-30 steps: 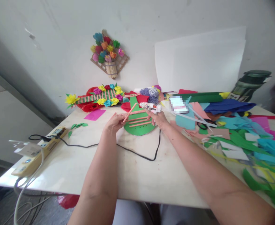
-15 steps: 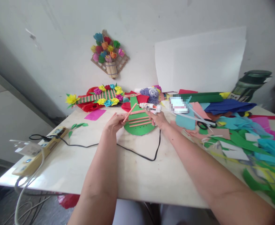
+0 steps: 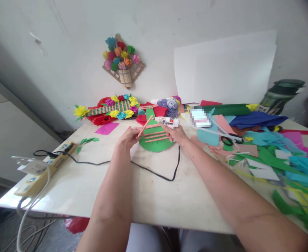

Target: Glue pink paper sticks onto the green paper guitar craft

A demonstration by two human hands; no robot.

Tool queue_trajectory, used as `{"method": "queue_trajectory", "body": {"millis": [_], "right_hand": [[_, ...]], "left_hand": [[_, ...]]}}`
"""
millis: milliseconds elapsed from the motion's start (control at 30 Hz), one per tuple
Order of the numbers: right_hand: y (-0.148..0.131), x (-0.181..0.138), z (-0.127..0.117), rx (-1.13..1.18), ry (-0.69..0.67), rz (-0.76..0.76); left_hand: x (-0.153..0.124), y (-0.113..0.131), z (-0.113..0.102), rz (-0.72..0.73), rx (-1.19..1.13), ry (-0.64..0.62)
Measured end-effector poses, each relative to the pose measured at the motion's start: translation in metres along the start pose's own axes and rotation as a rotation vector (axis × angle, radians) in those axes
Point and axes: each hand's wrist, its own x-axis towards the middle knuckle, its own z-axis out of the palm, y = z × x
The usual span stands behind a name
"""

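Note:
Between the fingers of my left hand (image 3: 129, 137) is a thin pinkish-orange paper stick (image 3: 145, 126), tilted up to the right. My right hand (image 3: 177, 134) is wrapped round a white glue gun (image 3: 169, 121), its nozzle close to the stick; whether they touch I cannot tell. Beneath both hands lies a green guitar-shaped cutout (image 3: 156, 146) with several similar sticks (image 3: 156, 136) across its body and a row of dark dots below them. A black cord (image 3: 154, 171) runs from near the right hand over the table to the left.
A power strip (image 3: 47, 171) with a white charger sits at the left edge. Behind the cutout lie a flower-trimmed paper guitar (image 3: 117, 106) and purple yarn (image 3: 171, 105). Paper scraps (image 3: 266, 157), scissors (image 3: 231, 139), a phone (image 3: 201, 117) and a green bottle (image 3: 282, 94) occupy the right.
The glue gun has shifted slightly left along the stick, its nozzle a little lower. My left hand keeps its hold on the stick almost unmoved.

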Motion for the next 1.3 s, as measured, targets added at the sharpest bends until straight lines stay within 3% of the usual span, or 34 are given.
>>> {"method": "queue_trajectory", "body": {"millis": [867, 1300], "right_hand": [[0.0015, 0.0031, -0.0029, 0.005, 0.103, -0.03], [0.0032, 0.0039, -0.0023, -0.005, 0.06, -0.047]], "left_hand": [[-0.0013, -0.0001, -0.0004, -0.021, 0.013, 0.012], [-0.001, -0.0006, -0.0023, -0.017, 0.001, -0.028]]}}
